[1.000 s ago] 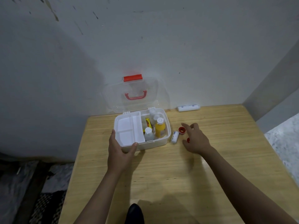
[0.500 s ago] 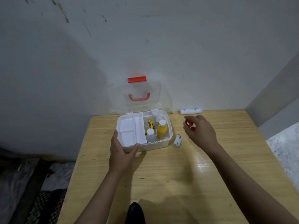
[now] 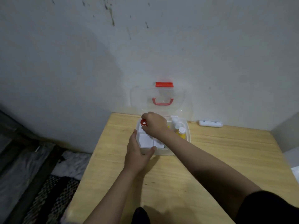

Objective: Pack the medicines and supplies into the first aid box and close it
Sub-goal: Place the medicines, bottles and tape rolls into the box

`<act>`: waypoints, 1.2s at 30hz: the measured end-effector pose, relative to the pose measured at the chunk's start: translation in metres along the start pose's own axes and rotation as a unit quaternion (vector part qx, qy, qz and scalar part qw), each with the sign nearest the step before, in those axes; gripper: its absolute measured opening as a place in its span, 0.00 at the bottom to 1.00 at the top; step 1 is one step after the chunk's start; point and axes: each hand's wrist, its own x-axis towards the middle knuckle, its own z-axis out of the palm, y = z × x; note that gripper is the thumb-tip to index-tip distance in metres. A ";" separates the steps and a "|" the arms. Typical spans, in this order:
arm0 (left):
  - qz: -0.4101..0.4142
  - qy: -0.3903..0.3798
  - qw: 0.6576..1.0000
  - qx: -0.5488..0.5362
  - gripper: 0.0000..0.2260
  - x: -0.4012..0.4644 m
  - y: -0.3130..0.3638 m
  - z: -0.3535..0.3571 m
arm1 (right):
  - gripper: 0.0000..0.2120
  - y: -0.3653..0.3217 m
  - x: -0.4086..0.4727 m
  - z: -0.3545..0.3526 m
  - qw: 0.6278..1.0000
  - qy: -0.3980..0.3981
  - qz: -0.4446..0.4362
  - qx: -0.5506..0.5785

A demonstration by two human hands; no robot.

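Note:
The white first aid box [image 3: 188,131] stands open at the table's far edge, its clear lid [image 3: 161,97] with red latch and handle leaning on the wall. My left hand [image 3: 137,151] grips the box's front left corner. My right hand [image 3: 154,125] reaches across the box and holds a small red tape roll [image 3: 143,122] over the far left part of the white divided tray [image 3: 145,140]. A yellow bottle [image 3: 181,132] and white bottles [image 3: 175,122] stand in the right half. A white bandage roll [image 3: 210,123] lies by the wall to the right. My right forearm covers the spot right of the box.
The wooden table [image 3: 218,159] ends at the wall behind and drops off on the left, where dark cloth and a woven mat [image 3: 48,191] lie on the floor. A grey wall corner [image 3: 286,133] rises at the far right.
My right hand lifted the red tape roll from the table right of the box and carried it left, over the tray. The camera view shifted left. The left hand stayed on the box.

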 end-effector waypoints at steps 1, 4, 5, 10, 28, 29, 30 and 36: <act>-0.001 0.001 1.000 0.001 0.44 0.001 0.000 0.000 | 0.10 0.002 0.003 0.005 1.000 0.001 -0.004 -0.006; -0.005 0.000 1.000 -0.005 0.44 0.001 -0.002 0.002 | 0.11 0.008 0.007 0.013 1.000 0.013 -0.019 -0.017; -0.007 0.001 1.000 -0.009 0.44 0.001 -0.002 0.002 | 0.12 0.009 0.008 0.015 1.000 0.015 -0.023 -0.015; -0.011 0.007 1.000 -0.012 0.44 0.001 -0.003 0.005 | 0.17 0.012 0.004 0.013 1.000 0.003 -0.018 0.021; -0.027 0.009 0.999 -0.033 0.45 0.001 -0.006 0.008 | 0.17 0.229 -0.090 -0.009 0.958 0.127 0.251 -0.050; -0.029 0.009 0.999 -0.033 0.45 0.001 -0.006 0.008 | 0.18 0.235 -0.089 -0.006 0.960 0.117 0.244 -0.076; -0.031 0.008 0.999 -0.033 0.45 0.001 -0.007 0.008 | 0.18 0.241 -0.087 -0.004 0.960 0.114 0.237 -0.095; -0.034 0.005 0.999 -0.027 0.44 0.001 -0.008 0.008 | 0.11 0.255 -0.074 0.003 0.946 0.121 0.255 -0.157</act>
